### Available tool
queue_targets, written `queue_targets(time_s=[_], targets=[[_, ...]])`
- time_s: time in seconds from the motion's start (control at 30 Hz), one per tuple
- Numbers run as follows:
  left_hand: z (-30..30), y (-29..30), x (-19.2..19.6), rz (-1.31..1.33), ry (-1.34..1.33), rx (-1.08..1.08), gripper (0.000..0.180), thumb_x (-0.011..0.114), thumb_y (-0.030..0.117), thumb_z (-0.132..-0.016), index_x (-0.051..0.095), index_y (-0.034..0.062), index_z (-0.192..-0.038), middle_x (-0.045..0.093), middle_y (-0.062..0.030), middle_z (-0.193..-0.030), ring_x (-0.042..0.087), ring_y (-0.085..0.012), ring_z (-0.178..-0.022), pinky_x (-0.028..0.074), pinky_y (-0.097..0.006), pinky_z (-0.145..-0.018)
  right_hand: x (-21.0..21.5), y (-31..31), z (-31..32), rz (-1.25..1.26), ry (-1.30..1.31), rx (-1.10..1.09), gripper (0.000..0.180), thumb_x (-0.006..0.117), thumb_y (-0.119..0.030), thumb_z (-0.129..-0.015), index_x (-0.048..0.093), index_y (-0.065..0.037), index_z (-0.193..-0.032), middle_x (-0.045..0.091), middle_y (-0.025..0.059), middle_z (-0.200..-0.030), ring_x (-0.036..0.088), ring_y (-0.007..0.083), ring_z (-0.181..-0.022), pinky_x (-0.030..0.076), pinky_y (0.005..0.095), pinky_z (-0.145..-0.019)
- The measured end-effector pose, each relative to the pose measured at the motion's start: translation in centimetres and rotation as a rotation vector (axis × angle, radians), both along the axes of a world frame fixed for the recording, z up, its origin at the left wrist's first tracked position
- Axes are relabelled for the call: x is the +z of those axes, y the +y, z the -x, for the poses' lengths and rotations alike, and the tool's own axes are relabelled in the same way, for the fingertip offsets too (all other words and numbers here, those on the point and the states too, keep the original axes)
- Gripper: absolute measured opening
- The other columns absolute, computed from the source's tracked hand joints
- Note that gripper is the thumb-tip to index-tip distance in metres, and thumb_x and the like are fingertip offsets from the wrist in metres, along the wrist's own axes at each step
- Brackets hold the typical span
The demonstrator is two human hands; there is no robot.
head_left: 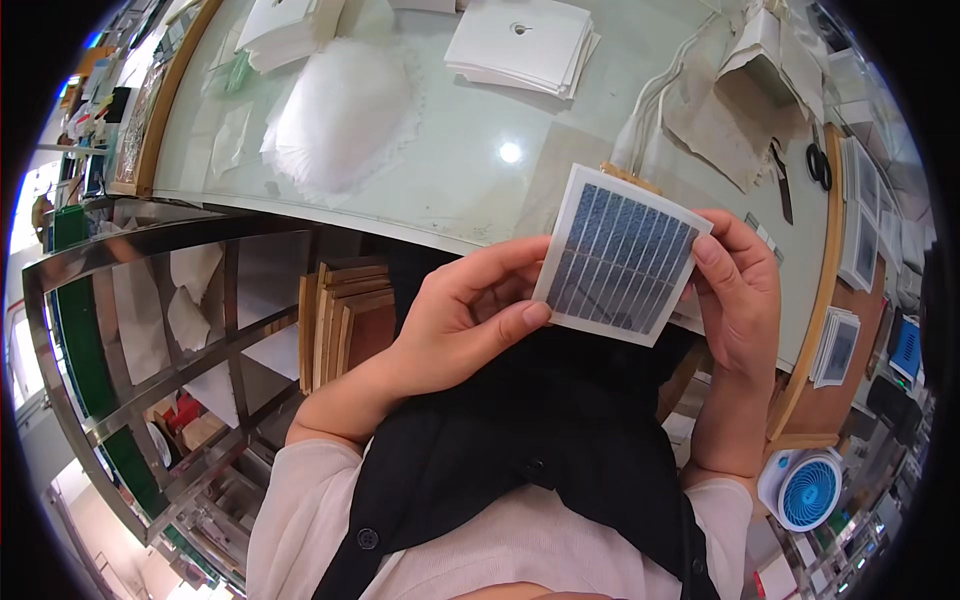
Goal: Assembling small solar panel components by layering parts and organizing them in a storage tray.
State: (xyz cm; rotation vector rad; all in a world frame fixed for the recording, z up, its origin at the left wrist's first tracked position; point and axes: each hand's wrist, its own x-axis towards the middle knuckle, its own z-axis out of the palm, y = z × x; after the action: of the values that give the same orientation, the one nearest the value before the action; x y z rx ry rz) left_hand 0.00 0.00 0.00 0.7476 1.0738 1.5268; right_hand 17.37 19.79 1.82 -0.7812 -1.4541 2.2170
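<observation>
A small solar panel [622,262], dark blue cells with pale lines inside a white border, is held up in front of me, slightly tilted. My left hand [470,308] pinches its lower left edge, thumb on the front face and fingers behind. At the upper right edge my right hand [737,285] grips it the same way, its other fingers partly hidden behind. Just beyond the panel, two white-sleeved cables [640,140] run to a brownish piece that the panel partly covers.
Stacked white boards [522,45] and a fanned pile of thin translucent sheets [345,115] lie on the glass-topped table [460,180]. Scissors [818,166], a dark blade [782,185] and torn brown paper [735,115] are at right. More panels [838,345] and a blue fan [808,490] stand beyond.
</observation>
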Motion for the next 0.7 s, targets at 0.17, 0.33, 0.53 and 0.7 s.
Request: queue_targets(time_s=[0.17, 0.33, 0.53, 0.7], targets=[[0.0, -0.18, -0.02, 0.04, 0.012, 0.04, 0.048, 0.056, 0.0, -0.095, 0.041, -0.0023, -0.141, 0.054, -0.0125, -0.132, 0.055, -0.0181, -0.119, 0.048, -0.032, -0.099, -0.08, -0.33, 0.18, -0.023, -0.012, -0.016, 0.027, 0.062, -0.016, -0.094, 0.063, 0.005, -0.111, 0.066, 0.0047, -0.089, 0.055, 0.0088, -0.071, 0.046, 0.0215, -0.065], [0.02, -0.17, -0.31, 0.02, -0.006, 0.04, 0.049, 0.057, 0.0, -0.095, 0.041, -0.0023, -0.141, 0.055, -0.0118, -0.131, 0.056, -0.0171, -0.117, 0.048, -0.031, -0.099, -0.1, -0.43, 0.3, -0.037, -0.007, -0.021, 0.026, 0.062, -0.016, -0.095, 0.063, 0.004, -0.11, 0.066, 0.004, -0.089, 0.055, 0.0082, -0.071, 0.045, 0.0217, -0.064], [0.02, -0.08, -0.52, 0.015, -0.031, 0.03, 0.05, 0.059, -0.001, -0.093, 0.042, -0.0018, -0.14, 0.057, -0.0102, -0.128, 0.057, -0.0147, -0.112, 0.048, -0.03, -0.097, -0.37, -0.47, 0.24, -0.088, -0.024, -0.023, 0.027, 0.06, -0.02, -0.096, 0.061, 0.003, -0.111, 0.065, 0.0029, -0.089, 0.056, 0.0058, -0.071, 0.044, 0.0198, -0.062], [-0.11, 0.3, -0.51, 0.02, -0.061, 0.042, 0.05, 0.06, -0.002, -0.092, 0.043, -0.0012, -0.139, 0.058, -0.008, -0.122, 0.057, -0.0141, -0.11, 0.047, -0.03, -0.096, -0.56, -0.49, 0.17, -0.096, -0.038, -0.038, 0.026, 0.06, -0.019, -0.096, 0.061, 0.002, -0.111, 0.065, 0.0028, -0.089, 0.055, 0.0055, -0.072, 0.043, 0.0194, -0.062]])
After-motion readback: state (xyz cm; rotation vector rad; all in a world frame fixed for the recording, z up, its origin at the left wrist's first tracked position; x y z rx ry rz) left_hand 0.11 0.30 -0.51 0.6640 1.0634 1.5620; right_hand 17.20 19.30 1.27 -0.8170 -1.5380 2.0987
